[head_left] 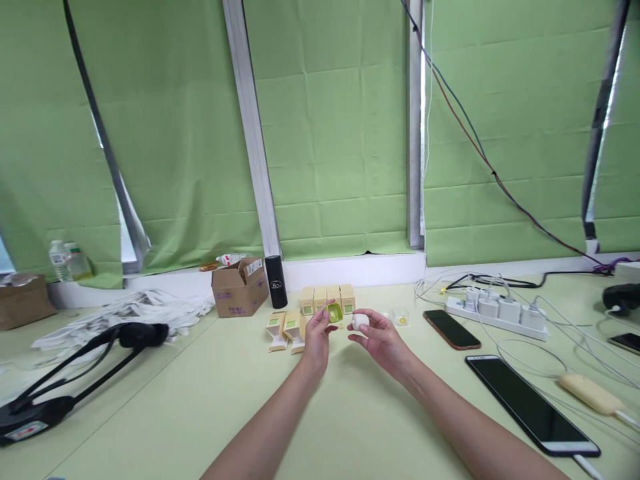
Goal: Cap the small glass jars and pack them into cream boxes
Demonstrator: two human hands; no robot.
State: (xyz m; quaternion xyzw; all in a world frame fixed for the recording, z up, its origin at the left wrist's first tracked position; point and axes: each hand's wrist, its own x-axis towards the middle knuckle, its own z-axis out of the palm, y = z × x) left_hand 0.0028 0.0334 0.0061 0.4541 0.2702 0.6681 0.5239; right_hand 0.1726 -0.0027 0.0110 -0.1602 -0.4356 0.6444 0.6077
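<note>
Over the table, in the middle of the head view, my left hand (318,339) grips a small yellow-green open shell (335,312) between thumb and fingers. My right hand (384,340) is closed around a small rounded white object (359,321), whose exact kind I cannot make out. The two objects are held a short gap apart. Just left of my left hand, two small cream cartons (294,325) with green panels rest on the table. Behind the hands stand several similar cream boxes (320,298) in a row. Small clear plastic pieces (401,317) lie beyond my right hand.
A phone (453,329), a larger phone (533,403) and a white power strip (497,315) with trailing cables occupy the right. Leftward are a cardboard box (240,288), a black cylinder (276,282), white cables (130,313) and a black strapped headset (90,373).
</note>
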